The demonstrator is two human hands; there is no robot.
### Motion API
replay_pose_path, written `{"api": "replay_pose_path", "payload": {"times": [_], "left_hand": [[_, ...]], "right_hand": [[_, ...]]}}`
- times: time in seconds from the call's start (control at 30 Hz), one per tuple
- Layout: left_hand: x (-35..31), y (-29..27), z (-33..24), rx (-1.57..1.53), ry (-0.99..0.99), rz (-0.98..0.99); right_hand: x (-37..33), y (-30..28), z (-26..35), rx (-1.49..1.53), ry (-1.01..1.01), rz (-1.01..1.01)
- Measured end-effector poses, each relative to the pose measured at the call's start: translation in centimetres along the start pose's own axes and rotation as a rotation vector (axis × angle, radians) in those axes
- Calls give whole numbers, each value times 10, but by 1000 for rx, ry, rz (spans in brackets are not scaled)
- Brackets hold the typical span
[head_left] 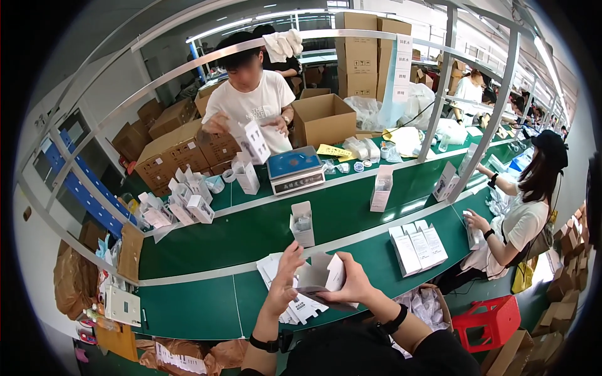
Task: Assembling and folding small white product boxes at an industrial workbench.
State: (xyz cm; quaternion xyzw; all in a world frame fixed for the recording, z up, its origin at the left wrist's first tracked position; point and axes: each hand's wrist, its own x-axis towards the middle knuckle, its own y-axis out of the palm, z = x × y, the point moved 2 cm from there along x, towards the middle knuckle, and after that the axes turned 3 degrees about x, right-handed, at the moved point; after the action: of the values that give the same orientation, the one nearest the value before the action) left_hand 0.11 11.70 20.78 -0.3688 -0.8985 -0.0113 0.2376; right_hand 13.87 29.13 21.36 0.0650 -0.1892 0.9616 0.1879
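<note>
My right hand (352, 282) grips a small white carton (318, 274) by its right side, with its top flap standing up. My left hand (285, 277) is at the carton's left edge, fingers apart and pointing up; whether it touches the carton I cannot tell. Beneath both hands lies a pile of flat white cartons (302, 311) on the green bench (200, 307). Just beyond my hands, an open white box (302, 225) with something inside stands on the green conveyor belt (251, 233).
Three white boxes (418, 247) stand to the right on the bench. Across the belt, a person (251, 100) holds a box beside a blue-topped scale (295, 164). Another person (520, 207) works at right. A red stool (487, 321) and metal frame posts (486, 119) are nearby.
</note>
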Motion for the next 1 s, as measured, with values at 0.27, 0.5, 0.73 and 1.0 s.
{"api": "replay_pose_path", "payload": {"times": [0.27, 0.5, 0.73, 1.0], "left_hand": [[5, 31, -3, 22, 234, -11], [-2, 65, 17, -549, -489, -6], [-6, 73, 17, -501, -71, 72], [-7, 77, 5, -446, -326, 173]], "right_hand": [[8, 6, 12, 503, 181, -60], [7, 7, 23, 242, -38, -216], [2, 0, 18, 264, 12, -228], [-8, 1, 13, 65, 123, -247]]}}
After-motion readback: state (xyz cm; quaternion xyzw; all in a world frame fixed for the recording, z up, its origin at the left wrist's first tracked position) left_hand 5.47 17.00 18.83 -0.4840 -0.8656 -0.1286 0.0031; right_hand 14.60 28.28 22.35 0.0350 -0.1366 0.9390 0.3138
